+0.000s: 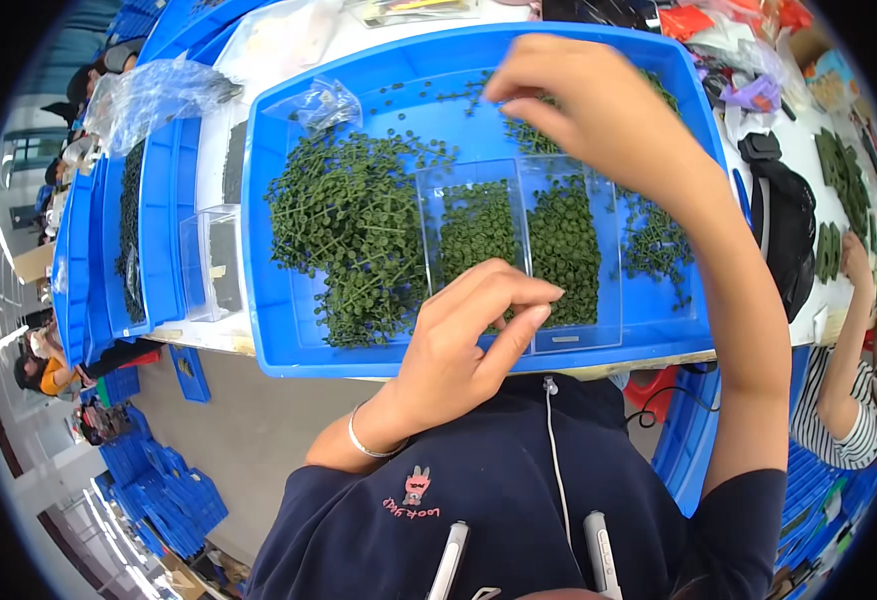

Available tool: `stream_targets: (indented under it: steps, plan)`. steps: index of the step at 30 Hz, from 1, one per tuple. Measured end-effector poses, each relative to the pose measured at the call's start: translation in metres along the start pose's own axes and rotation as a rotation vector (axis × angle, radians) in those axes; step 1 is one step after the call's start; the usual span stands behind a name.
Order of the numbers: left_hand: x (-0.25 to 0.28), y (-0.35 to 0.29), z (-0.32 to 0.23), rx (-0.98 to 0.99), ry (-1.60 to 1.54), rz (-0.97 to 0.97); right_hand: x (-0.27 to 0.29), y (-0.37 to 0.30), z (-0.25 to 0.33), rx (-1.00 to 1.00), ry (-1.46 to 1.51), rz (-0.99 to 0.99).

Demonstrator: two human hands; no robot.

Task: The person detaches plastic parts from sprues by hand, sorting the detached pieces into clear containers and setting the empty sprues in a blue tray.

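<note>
A large blue tray (388, 70) stands in front of me. Its left half holds a heap of small dark green plastic parts on thin stems (343, 220). A clear two-compartment box (568, 337) sits at its front middle, filled with loose round green pieces (566, 245). Over the box's near edge is my left hand (473, 330), thumb and forefinger pinched; what they hold is too small to make out. My right hand (583, 100), slightly blurred, is above the tray's far right part with curled fingers, beside a thin green stem (458, 96). Whether it grips that stem is unclear.
More green stems (658, 240) lie right of the box. A crumpled clear bag (326, 105) rests in the tray's far left corner. Other blue trays (163, 220) and a clear box (210, 260) stand left. A black bag (783, 230) and another person's arm (848, 330) are at right.
</note>
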State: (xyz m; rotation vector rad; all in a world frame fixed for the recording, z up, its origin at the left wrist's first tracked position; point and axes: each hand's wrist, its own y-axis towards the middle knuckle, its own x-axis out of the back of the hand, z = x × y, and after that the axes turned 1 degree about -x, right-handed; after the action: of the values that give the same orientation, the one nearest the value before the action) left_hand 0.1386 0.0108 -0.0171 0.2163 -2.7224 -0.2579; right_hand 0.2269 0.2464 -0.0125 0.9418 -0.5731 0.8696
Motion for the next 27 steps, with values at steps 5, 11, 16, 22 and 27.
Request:
stream_targets:
  steps: [5,11,16,22,27]
  plan:
    - [0.016,-0.018,0.005,0.007,0.008,-0.094,-0.068,0.059,-0.023,-0.084,0.044,0.438]
    - [0.03,-0.037,0.018,0.056,-0.007,-0.219,-0.097,0.077,-0.017,-0.392,0.106,0.683]
    - [0.037,-0.034,0.022,0.065,-0.028,-0.244,-0.104,0.071,-0.028,-0.42,0.128,0.693]
    - [0.04,-0.023,0.019,0.097,-0.049,-0.275,-0.108,0.07,-0.025,-0.382,0.084,0.712]
    - [0.039,-0.022,0.022,0.126,-0.056,-0.272,-0.111,0.066,-0.022,-0.349,0.138,0.559]
